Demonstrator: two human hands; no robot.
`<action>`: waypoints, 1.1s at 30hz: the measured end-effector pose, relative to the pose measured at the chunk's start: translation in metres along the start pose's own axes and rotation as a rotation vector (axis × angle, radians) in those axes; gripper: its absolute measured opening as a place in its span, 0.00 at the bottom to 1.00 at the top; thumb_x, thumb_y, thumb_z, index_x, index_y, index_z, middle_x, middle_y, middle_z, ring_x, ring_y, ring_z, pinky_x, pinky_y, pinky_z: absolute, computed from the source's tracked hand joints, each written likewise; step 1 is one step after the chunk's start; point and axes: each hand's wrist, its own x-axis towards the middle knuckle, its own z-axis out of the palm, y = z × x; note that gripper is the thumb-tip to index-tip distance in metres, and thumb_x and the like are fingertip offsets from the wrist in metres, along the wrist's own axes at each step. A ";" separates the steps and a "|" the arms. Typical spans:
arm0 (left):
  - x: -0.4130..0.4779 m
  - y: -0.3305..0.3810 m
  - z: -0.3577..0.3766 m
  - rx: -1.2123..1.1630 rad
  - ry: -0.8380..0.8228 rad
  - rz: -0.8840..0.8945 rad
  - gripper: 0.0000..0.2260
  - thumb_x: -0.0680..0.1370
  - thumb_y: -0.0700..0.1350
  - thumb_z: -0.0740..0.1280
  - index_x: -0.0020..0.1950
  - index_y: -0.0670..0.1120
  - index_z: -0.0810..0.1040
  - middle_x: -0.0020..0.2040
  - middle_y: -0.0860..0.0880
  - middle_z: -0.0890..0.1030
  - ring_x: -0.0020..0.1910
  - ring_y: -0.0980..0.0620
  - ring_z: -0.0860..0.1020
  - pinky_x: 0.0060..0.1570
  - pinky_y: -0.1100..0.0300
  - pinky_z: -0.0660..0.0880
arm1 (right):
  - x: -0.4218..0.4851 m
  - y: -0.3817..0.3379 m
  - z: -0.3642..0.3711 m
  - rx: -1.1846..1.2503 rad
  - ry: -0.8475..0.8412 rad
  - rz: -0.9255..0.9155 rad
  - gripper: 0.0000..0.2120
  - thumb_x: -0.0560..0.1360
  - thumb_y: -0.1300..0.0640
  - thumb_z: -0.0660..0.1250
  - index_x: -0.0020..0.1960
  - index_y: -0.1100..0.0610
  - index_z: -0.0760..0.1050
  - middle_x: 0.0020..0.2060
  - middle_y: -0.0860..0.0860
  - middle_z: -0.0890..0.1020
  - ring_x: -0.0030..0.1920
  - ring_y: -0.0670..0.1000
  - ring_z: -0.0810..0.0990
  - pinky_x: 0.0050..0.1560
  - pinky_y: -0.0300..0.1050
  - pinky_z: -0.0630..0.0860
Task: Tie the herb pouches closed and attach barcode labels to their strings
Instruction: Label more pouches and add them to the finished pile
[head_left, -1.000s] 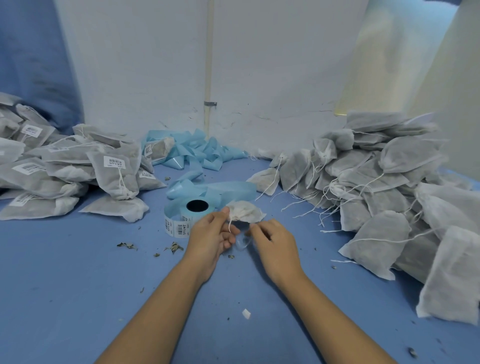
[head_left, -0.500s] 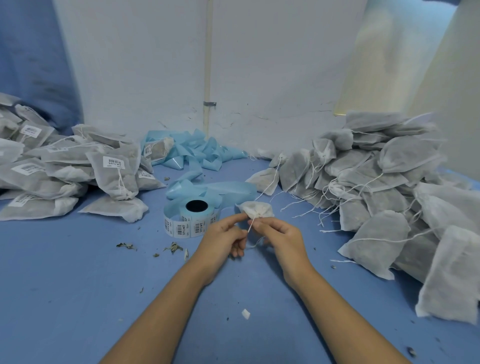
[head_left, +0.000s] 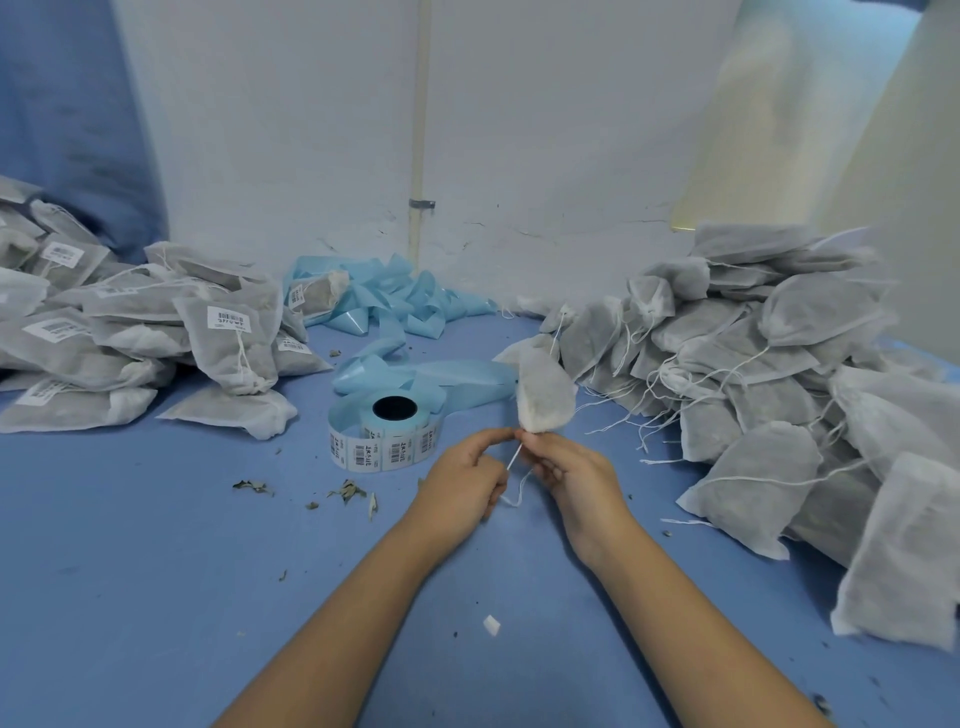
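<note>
A blue table ran back to a cracked white wall, with a pale pipe down the wall and a blue curtain at the left. Above the table's middle both hands met. The left hand pinched the white string, and the right hand gripped the neck of a pouch that stood upright above the fingertips. Just left of it a label roll lay on the table, its blue backing strip trailing in loops toward the wall. Labelled pouches were heaped at the left and unlabelled ones at the right, strings dangling. Dry leaf bits and a white scrap dotted the table.
</note>
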 end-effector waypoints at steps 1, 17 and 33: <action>0.000 -0.001 0.000 0.023 0.022 0.009 0.18 0.76 0.33 0.58 0.58 0.50 0.77 0.25 0.52 0.69 0.24 0.54 0.67 0.31 0.60 0.67 | 0.000 0.000 0.000 0.006 -0.006 -0.007 0.04 0.72 0.64 0.69 0.43 0.59 0.83 0.41 0.52 0.84 0.43 0.47 0.80 0.46 0.36 0.75; -0.006 -0.009 -0.005 0.817 0.364 0.200 0.08 0.81 0.48 0.58 0.50 0.46 0.74 0.47 0.52 0.71 0.43 0.52 0.72 0.40 0.58 0.66 | -0.002 0.004 0.007 -0.536 0.019 -0.206 0.09 0.78 0.60 0.62 0.39 0.54 0.72 0.31 0.46 0.75 0.32 0.45 0.69 0.36 0.38 0.65; -0.005 -0.010 0.001 0.495 0.256 0.305 0.04 0.80 0.44 0.61 0.49 0.50 0.75 0.57 0.55 0.80 0.41 0.59 0.76 0.39 0.63 0.67 | -0.020 0.004 0.014 -1.402 0.036 -0.674 0.26 0.75 0.61 0.60 0.74 0.56 0.63 0.75 0.47 0.63 0.71 0.50 0.62 0.66 0.42 0.60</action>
